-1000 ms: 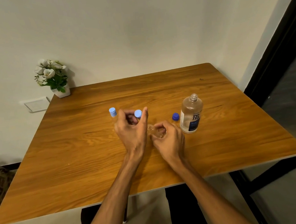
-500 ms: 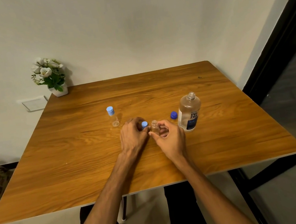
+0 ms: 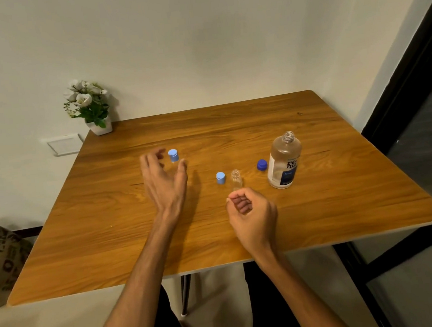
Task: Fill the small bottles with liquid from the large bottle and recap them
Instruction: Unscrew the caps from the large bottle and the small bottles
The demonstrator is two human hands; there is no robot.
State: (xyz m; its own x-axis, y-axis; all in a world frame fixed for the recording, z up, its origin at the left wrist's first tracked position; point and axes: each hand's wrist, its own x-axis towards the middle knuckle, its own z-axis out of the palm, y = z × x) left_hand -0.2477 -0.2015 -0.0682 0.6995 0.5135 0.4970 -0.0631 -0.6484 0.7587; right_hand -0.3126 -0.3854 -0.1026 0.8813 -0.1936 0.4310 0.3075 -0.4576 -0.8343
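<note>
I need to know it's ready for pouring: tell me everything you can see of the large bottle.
The large bottle stands upright on the wooden table, right of the open small bottle. It looks like clear plastic, rounded shoulders narrowing to a threaded neck, uncapped; its dark blue cap lies just to its left. A white and dark blue label wraps the lower body. The liquid level is hard to tell. Neither hand touches it.
</note>
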